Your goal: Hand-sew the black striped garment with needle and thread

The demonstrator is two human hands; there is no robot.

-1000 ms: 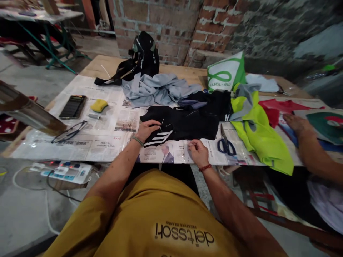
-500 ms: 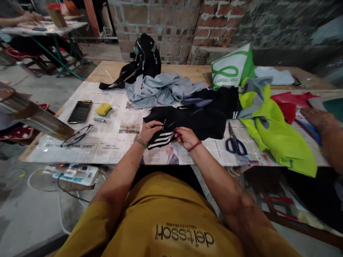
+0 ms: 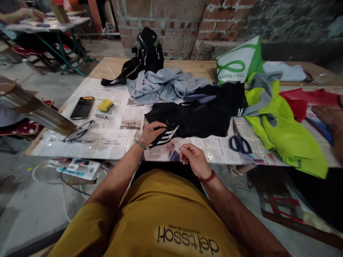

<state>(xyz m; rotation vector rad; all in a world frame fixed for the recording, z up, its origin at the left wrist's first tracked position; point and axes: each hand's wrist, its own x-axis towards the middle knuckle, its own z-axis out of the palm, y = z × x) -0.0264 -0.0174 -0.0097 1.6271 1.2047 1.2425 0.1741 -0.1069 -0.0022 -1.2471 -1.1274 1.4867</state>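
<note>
A black garment (image 3: 198, 119) with white stripes (image 3: 166, 135) on one corner lies on newspaper (image 3: 107, 144) over a wooden table. My left hand (image 3: 151, 131) grips the striped corner and pins it to the table. My right hand (image 3: 193, 159) hovers at the table's near edge, a little right of that corner and apart from the garment. Its thumb and fingers are pinched together; whatever is between them is too thin to make out. Blue-handled scissors (image 3: 239, 141) lie shut to the right of the black garment.
A phone (image 3: 82, 107), yellow sponge (image 3: 105, 105) and glasses (image 3: 79, 131) lie at left. Behind are grey clothing (image 3: 166, 85), a black backpack (image 3: 147, 50) and a green-white bag (image 3: 238, 64). Neon yellow cloth (image 3: 284, 132) hangs over the right edge beside another person's hand (image 3: 328, 116). A power strip (image 3: 76, 167) sits on the floor.
My right hand went to the striped corner beside my left hand, then drew back toward me to the table edge. My left hand stayed on the corner.
</note>
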